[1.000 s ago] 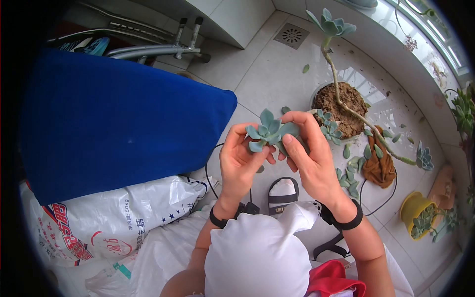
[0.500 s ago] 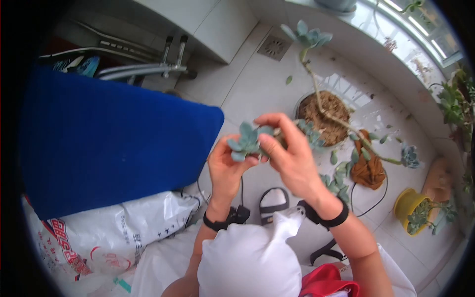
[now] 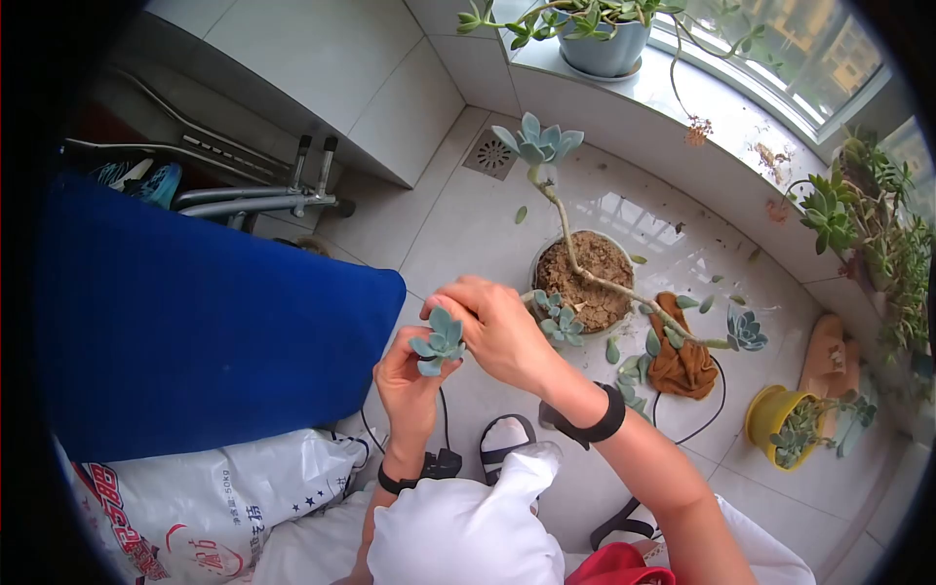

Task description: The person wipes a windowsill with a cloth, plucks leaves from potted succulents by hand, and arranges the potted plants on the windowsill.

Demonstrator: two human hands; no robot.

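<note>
A blue-green succulent rosette (image 3: 441, 343) sits between my two hands, above the floor. My left hand (image 3: 405, 390) holds it from below, its fingers closed around the base. Against the rosette's upper right side, my right hand (image 3: 497, 331) is curled with the fingers bent inward. Its fingertips are partly hidden, so what they pinch cannot be made out. Just right of that hand stands a round pot of brown soil (image 3: 585, 283). Long bare stems (image 3: 565, 224) rise from it, ending in rosettes at the top and at the right.
A blue padded panel (image 3: 214, 322) fills the left, above a white printed sack (image 3: 234, 497). Fallen leaves (image 3: 632, 375) and a brown cloth (image 3: 681, 351) lie on the tiles. A yellow pot (image 3: 765, 419) stands beside tan slippers (image 3: 824, 356). A grey pot (image 3: 604, 44) is on the sill.
The view has shifted, bringing more of the windowsill into sight. My right hand has turned, its back now facing up, and its fingers have moved over to the rosette's far side.
</note>
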